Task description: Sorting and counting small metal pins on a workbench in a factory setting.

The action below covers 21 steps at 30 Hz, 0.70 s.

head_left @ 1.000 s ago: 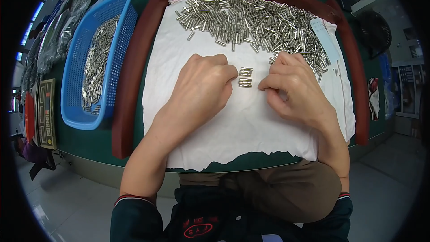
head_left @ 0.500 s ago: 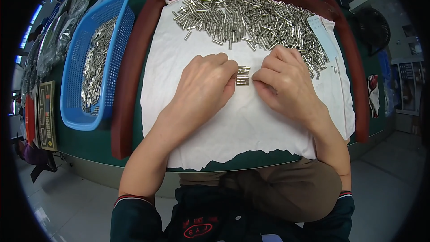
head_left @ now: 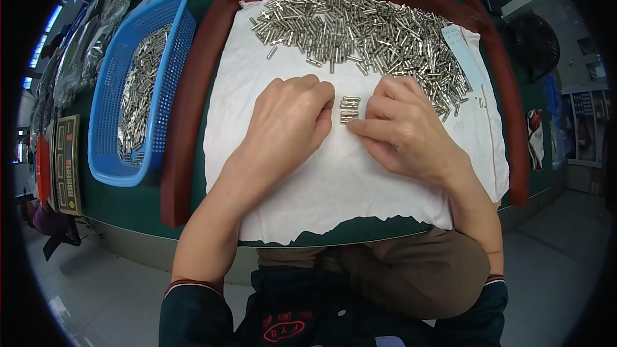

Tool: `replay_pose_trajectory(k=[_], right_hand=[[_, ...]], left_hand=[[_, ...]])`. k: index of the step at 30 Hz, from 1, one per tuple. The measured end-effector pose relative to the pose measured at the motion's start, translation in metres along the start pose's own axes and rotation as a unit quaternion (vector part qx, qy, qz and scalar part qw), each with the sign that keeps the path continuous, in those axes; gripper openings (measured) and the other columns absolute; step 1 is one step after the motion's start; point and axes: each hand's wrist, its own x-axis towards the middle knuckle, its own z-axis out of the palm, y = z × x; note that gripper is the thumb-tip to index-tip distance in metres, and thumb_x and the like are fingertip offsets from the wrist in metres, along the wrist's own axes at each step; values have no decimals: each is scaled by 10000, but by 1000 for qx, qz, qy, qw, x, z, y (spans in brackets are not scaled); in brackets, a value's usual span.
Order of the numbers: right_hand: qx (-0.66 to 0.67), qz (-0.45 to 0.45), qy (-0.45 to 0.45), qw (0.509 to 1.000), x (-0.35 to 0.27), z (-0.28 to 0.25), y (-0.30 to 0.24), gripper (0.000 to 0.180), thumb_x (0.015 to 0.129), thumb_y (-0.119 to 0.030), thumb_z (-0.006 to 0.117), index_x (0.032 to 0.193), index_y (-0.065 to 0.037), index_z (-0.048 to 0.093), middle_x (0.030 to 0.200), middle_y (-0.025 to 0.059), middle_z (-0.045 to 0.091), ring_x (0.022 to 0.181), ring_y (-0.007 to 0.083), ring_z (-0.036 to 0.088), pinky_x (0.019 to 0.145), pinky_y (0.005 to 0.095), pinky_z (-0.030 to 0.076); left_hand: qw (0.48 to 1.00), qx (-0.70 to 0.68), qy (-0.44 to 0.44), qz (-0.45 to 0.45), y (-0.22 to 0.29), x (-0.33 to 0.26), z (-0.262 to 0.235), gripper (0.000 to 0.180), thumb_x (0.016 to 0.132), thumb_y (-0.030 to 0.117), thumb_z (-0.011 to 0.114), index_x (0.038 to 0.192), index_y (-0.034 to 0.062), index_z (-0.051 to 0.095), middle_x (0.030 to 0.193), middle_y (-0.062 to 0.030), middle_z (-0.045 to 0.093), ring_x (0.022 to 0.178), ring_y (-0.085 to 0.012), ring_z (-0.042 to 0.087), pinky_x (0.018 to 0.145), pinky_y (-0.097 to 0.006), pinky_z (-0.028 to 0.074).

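Note:
Several short silvery metal pins lie side by side in a small stack on the white cloth, between my hands. My left hand is closed just left of them, its thumb against the curled index finger. Whatever it holds, if anything, is hidden. From the right, my right hand reaches one finger out to the lowest pins, with the thumb apart below and the other fingers bent. Beyond both hands spreads a large heap of the same pins, a few lying loose at its near edge.
A dark red wooden frame borders the cloth on the left, far and right sides. Left of it stands a blue plastic basket holding more pins. A pale blue paper strip lies at the heap's right edge. Green table surface shows around the frame.
My left hand has drawn slightly left, away from the small stack. My right hand has moved left, and one finger now reaches the lowest pins.

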Motion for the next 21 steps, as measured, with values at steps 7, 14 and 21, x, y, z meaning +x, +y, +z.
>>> replay_pose_trajectory(k=[7, 14, 21], right_hand=[[-24, 30, 42, 998, 2, 4, 1, 246, 646, 8, 709, 885, -46, 728, 707, 30, 551, 775, 229, 530, 783, 360, 422], [-153, 127, 43, 979, -3, 2, 0, 339, 690, 8, 634, 1025, 7, 685, 858, 82, 572, 905, 259, 525, 825, 370, 414], [-364, 132, -81, 918, -13, 15, -34, 515, 800, -106, 573, 1281, 74, 546, 947, 58, 511, 955, 199, 477, 915, 395, 368]], left_hand=[[1000, -10, 12, -7, -1, 0, 0, 45, 738, -3, 635, 737, -12, 591, 699, -115, 607, 628, -280, 588, 650, -388, 457], [995, 53, 80, 25, 3, 2, 7, 238, 735, -72, 604, 957, -6, 660, 908, -142, 586, 845, -285, 577, 748, -372, 449], [943, 328, -49, 21, 34, -25, 9, 536, 796, 55, 566, 1309, -89, 509, 1000, -59, 509, 950, -169, 478, 835, -308, 385]])
